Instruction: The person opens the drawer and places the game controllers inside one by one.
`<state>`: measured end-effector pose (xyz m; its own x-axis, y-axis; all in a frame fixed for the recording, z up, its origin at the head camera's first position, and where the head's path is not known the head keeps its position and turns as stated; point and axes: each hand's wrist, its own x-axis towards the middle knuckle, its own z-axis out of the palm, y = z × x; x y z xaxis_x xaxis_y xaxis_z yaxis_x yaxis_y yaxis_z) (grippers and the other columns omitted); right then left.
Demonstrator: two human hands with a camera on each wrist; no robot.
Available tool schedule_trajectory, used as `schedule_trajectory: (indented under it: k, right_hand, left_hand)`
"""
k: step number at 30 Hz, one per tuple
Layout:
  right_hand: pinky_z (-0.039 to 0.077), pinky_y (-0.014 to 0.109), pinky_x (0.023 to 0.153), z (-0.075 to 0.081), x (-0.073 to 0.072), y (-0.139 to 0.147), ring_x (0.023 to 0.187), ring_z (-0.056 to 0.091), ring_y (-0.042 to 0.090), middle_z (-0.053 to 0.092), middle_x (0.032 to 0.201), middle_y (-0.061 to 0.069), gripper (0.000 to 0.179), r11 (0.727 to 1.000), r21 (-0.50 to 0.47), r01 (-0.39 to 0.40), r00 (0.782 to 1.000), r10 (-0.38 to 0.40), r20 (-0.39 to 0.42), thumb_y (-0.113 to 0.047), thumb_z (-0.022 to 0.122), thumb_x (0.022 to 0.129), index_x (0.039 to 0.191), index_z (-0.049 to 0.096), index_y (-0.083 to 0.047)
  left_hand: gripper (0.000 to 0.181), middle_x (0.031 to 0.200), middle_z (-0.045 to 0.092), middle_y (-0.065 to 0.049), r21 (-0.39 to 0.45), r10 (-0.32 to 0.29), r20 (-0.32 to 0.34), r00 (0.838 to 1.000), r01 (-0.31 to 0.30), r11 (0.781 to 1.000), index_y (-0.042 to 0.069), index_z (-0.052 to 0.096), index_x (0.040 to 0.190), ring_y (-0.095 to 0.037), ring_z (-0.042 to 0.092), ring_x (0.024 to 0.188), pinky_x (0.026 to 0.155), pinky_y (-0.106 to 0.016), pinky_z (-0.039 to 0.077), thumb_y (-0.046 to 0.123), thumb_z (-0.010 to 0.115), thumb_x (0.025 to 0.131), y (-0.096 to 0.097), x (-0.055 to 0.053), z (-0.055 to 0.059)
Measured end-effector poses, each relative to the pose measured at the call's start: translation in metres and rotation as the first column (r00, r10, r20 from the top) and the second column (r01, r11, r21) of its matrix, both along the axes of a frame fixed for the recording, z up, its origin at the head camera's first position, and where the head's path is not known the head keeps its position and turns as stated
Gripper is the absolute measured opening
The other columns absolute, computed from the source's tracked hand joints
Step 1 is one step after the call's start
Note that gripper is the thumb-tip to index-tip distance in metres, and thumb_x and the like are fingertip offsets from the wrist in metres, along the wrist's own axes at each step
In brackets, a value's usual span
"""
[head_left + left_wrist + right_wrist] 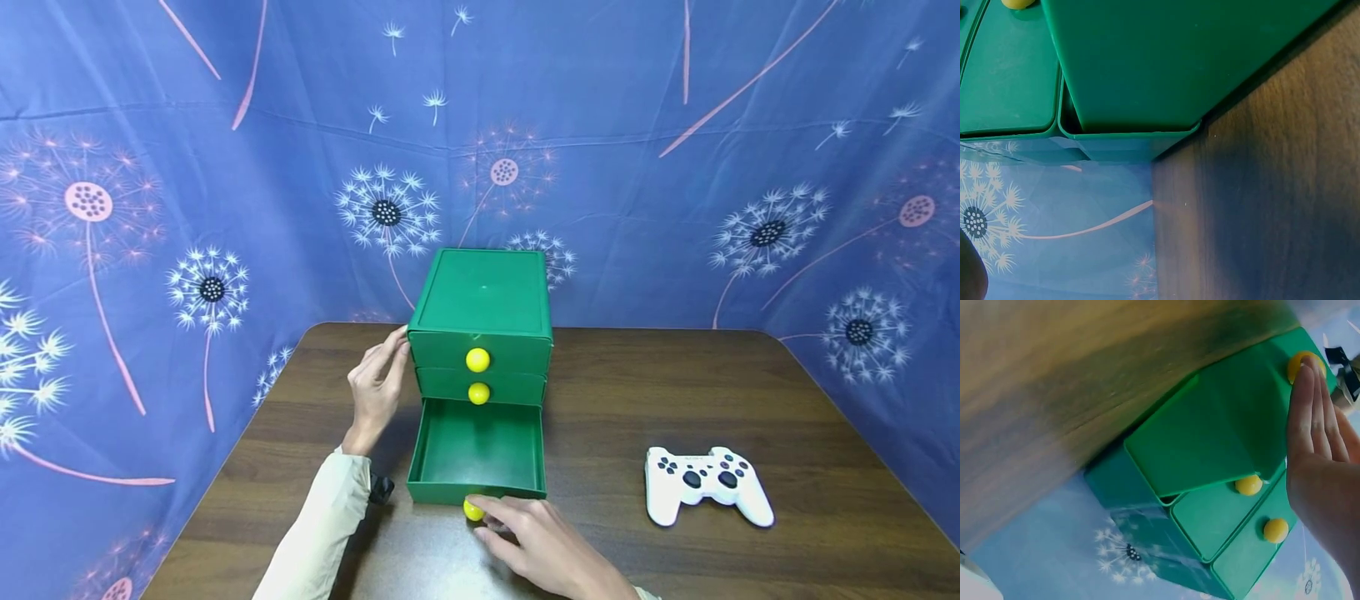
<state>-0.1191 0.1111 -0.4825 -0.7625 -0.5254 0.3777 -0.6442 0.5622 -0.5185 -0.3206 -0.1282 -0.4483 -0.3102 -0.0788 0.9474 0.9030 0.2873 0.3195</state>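
Note:
A small green cabinet (480,292) with three stacked drawers stands on the table. Its bottom drawer (480,442) is pulled out and looks empty inside; the upper two drawers are closed, with yellow ball knobs. My left hand (378,387) rests its extended fingers against the cabinet's left side, near the top front corner. At the front of the bottom drawer, my right hand (547,542) touches the yellow knob (473,508) with its fingertips. In the right wrist view those fingers (1319,419) are straight, lying side by side with tips on the knob.
A white game controller (707,483) lies on the wooden table (637,375) to the right of the cabinet. Behind the table hangs a blue cloth (615,208) with dandelion prints. A black strap (381,488) is by the left wrist.

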Motion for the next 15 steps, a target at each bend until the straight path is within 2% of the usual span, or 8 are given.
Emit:
schedule_trajectory:
  k: [3,9,12,15]
  right_hand:
    - [0.055,0.017,0.072,0.004,0.006,0.004,0.089,0.067,0.003,0.074,0.109,-0.005,0.029,0.998,-0.065,-0.003,0.999,0.001,-0.042,-0.021,0.067,0.104,0.131,0.070,-0.012]
    - [0.058,0.022,0.083,0.012,0.011,0.013,0.100,0.071,0.013,0.072,0.117,-0.001,0.034,0.982,-0.185,-0.026,0.977,-0.014,-0.213,-0.009,0.075,0.096,0.130,0.069,-0.012]
    - [0.058,0.022,0.082,0.016,0.012,0.020,0.098,0.071,0.014,0.071,0.117,0.001,0.039,0.963,-0.267,-0.034,0.971,-0.031,-0.236,-0.001,0.076,0.093,0.130,0.068,-0.012]
    - [0.058,0.021,0.079,0.019,0.013,0.030,0.094,0.070,0.017,0.070,0.117,0.001,0.043,0.950,-0.313,0.002,0.968,-0.080,-0.239,0.002,0.075,0.092,0.132,0.067,-0.012]
  left_hand:
    - [0.039,0.114,0.075,-0.015,-0.002,0.001,0.003,1.000,-0.001,1.000,-0.006,0.072,0.124,-0.039,0.074,0.088,0.092,-0.030,0.055,-0.020,0.069,0.088,0.000,0.002,0.001]
    - [0.040,0.115,0.075,-0.015,-0.003,-0.001,0.005,1.000,0.001,1.000,-0.004,0.072,0.125,-0.039,0.074,0.089,0.092,-0.030,0.055,-0.020,0.069,0.088,-0.001,0.003,0.001]
    - [0.040,0.114,0.075,-0.016,-0.002,0.000,0.004,1.000,0.000,1.000,-0.006,0.072,0.125,-0.039,0.074,0.088,0.092,-0.029,0.055,-0.021,0.069,0.087,-0.001,0.003,0.001]
    - [0.042,0.115,0.075,-0.016,-0.005,-0.005,0.004,1.000,0.005,1.000,-0.006,0.072,0.125,-0.039,0.074,0.089,0.092,-0.029,0.054,-0.023,0.069,0.086,0.000,0.003,0.001]
